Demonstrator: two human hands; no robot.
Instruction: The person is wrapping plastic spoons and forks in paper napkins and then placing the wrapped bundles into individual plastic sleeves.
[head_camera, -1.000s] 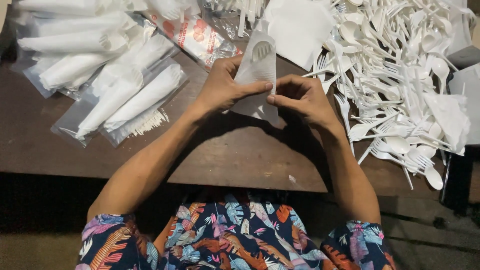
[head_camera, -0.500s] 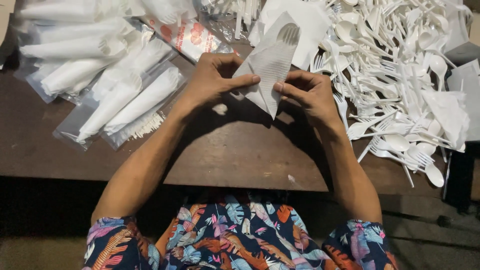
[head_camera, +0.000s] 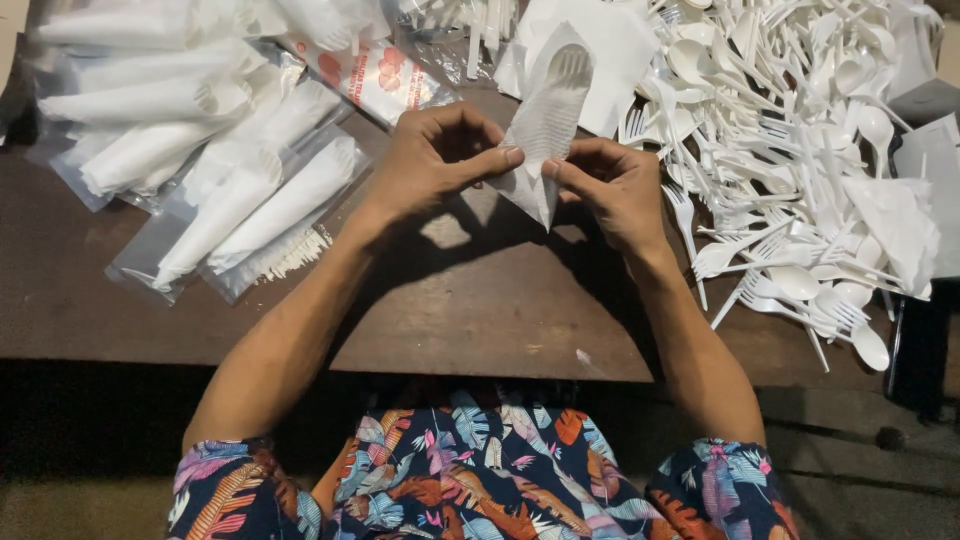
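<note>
Both my hands hold a white paper napkin (head_camera: 548, 120) wrapped around plastic cutlery, whose fork tines show at the top. My left hand (head_camera: 435, 160) pinches the napkin's left side with thumb and fingers. On the other side, my right hand (head_camera: 608, 185) grips the lower right edge. The wrapped bundle stands tilted above the dark wooden table (head_camera: 470, 300), its pointed end down between my hands.
A heap of loose white plastic forks and spoons (head_camera: 790, 150) covers the table's right side. Clear bags of rolled napkin bundles (head_camera: 220, 180) lie at the left. A stack of flat white napkins (head_camera: 615, 50) sits behind my hands. The table's front edge (head_camera: 400, 372) is near my lap.
The napkin bundle has been turned and folded tighter between my fingers, now more upright with the fork tines showing at the top. Both hands stay on it.
</note>
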